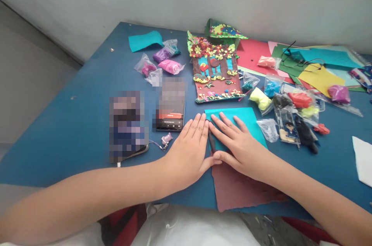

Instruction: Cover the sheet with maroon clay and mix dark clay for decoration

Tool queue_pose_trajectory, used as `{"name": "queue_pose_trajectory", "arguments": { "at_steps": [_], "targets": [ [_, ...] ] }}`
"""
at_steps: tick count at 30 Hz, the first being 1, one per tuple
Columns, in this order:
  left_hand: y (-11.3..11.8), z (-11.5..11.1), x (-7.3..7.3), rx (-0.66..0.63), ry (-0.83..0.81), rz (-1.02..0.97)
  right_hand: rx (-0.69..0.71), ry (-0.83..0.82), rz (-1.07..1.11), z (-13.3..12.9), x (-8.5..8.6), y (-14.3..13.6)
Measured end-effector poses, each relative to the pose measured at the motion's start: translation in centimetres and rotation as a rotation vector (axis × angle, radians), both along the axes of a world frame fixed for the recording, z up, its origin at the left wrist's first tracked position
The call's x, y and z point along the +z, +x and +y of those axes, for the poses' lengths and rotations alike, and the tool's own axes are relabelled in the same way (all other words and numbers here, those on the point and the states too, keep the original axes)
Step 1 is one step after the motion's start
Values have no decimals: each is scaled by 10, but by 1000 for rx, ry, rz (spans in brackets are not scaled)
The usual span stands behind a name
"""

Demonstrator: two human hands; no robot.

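Note:
My left hand (193, 149) lies flat with its fingers stretched out, at the left edge of a turquoise sheet (244, 116). My right hand (236, 143) rests on that sheet, its fingers spread. Between the two hands runs a thin dark strip, which looks like clay (212, 143), along the sheet's left edge; my fingers partly cover it. Both thumbs meet near its lower end. A reddish-brown layer of clay (235, 187) covers the lower part of the sheet, below my right hand and forearm.
Behind my hands lies a clay-decorated picture (216, 71). Two phones (170, 116) and a small purple charm (166, 139) lie to the left. Bagged clay (171, 66) sits at the back; more bags (300, 99), coloured paper (252, 58) and glasses (305, 61) are on the right.

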State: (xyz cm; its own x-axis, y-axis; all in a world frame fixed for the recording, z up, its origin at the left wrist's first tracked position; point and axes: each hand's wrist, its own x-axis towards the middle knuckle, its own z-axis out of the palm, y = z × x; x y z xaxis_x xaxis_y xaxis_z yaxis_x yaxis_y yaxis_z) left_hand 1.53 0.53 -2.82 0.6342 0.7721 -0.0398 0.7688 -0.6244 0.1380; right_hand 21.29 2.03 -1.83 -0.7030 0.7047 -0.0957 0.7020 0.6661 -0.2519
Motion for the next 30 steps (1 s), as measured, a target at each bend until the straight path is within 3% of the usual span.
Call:
{"name": "queue_pose_trajectory", "arguments": {
  "at_steps": [13, 18, 23, 30],
  "targets": [
    [-3, 0, -2, -25, 51, 12, 40, 109, -28, -11, 1, -3],
    [-5, -6, 2, -36, 93, 9, 41, 83, 45, -9, 19, 2],
    [-4, -18, 5, -106, 134, 13, 54, 294, 3, -20, 33, 3],
    [-8, -13, 8, -120, 98, -36, 44, 450, -87, -40, 20, -8]
  ]
}}
